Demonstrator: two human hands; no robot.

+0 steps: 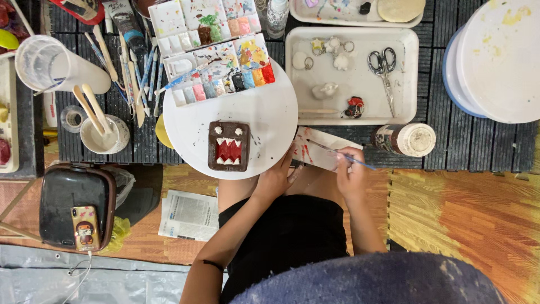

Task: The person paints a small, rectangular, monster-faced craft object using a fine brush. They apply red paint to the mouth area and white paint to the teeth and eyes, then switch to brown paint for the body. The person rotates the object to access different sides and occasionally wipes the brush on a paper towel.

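Observation:
A brown clay square (228, 146) with white eyes, white teeth and a red mouth lies on a round white board (270, 118). My left hand (275, 178) rests at the board's near edge, fingers touching its rim. My right hand (350, 171) grips a thin paintbrush (337, 151), its tip over a white paper scrap (318, 147) smeared with red paint. A paint palette (214, 53) with many colours lies across the board's far side.
A white tray (405, 79) holds scissors (383, 66) and small clay figures. A lidded jar (406, 139) lies right of the paper. At left stand a cup with wooden sticks (104, 134), loose brushes (132, 73), a clear cup (53, 65) and a phone (85, 227) on a black case.

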